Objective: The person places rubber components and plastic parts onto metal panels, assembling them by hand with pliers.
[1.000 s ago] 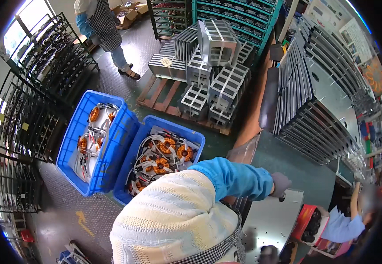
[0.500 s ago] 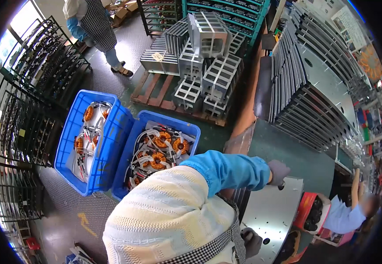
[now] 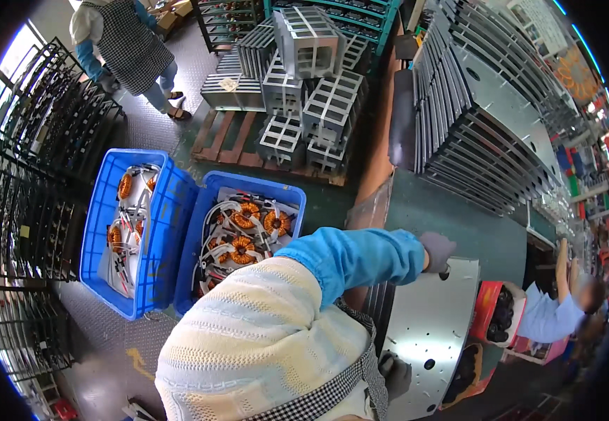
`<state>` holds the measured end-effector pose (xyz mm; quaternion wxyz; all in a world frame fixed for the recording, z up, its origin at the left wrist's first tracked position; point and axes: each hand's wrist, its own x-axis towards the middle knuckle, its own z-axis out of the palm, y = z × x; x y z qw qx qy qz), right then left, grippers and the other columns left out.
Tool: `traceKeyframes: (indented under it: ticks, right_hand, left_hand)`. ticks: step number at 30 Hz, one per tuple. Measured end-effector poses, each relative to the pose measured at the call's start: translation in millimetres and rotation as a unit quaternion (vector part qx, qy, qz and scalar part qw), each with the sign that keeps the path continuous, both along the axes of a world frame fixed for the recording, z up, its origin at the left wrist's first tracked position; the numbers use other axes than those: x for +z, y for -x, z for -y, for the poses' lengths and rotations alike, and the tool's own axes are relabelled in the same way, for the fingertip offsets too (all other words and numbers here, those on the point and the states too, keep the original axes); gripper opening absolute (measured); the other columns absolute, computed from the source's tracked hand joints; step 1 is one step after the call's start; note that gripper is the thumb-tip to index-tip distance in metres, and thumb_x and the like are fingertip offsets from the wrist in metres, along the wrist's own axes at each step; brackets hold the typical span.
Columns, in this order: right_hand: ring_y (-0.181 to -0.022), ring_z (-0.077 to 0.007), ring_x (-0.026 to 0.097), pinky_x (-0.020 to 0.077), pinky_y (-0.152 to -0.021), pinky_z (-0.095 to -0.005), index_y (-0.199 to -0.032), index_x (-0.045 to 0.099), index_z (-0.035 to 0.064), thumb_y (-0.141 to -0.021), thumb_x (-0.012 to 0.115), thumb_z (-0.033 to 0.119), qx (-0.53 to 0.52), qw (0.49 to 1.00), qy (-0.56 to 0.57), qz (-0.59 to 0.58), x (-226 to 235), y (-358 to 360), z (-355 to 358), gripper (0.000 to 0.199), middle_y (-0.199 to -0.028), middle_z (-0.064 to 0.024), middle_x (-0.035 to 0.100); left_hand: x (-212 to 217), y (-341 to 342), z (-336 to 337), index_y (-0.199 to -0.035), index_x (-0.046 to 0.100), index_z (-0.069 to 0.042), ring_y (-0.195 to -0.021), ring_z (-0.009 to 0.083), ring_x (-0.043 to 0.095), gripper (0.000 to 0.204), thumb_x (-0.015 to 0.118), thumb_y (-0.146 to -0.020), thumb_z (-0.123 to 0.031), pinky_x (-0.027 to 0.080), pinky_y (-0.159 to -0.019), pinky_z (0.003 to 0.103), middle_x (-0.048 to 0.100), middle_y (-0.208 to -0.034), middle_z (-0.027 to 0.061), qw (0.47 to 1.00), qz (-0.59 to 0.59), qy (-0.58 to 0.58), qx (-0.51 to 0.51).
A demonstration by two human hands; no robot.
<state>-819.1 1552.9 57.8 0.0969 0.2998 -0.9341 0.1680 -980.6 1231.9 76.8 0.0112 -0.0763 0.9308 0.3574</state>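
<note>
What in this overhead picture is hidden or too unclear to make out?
- Head view: left hand, gloved, rests at the edge of the metal panel; its fingertips are too small to tell the grip.
- Right hand: mostly hidden by the striped cap.
- Copper coils in the blue bin: partly covered by the blue sleeve.
- Red box: contents too dark.

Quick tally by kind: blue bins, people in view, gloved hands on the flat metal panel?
Blue bins: 2
People: 3
Gloved hands on the panel: 2
Total: 7
</note>
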Motion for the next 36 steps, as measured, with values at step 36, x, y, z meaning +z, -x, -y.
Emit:
traceKeyframes:
  ticks: [36]
  right_hand:
    - [-0.083,-0.0288,0.064,0.0515,-0.068,-0.0421,-0.092,0.063,0.0126,-0.077,0.072,0.02,0.198,0.952,0.039,0.229,46.1,57.9,-14.2,0.019,-0.09,-0.0056,0.06]
  left_hand:
    - [0.2,15.3,-8.7,-0.125,0.061,0.0,-0.11,0.042,0.065,0.072,0.072,-0.082,-0.057,0.05,-0.095,0.046,0.068,-0.116,0.0267,0.996,0.019,0.078,-0.028]
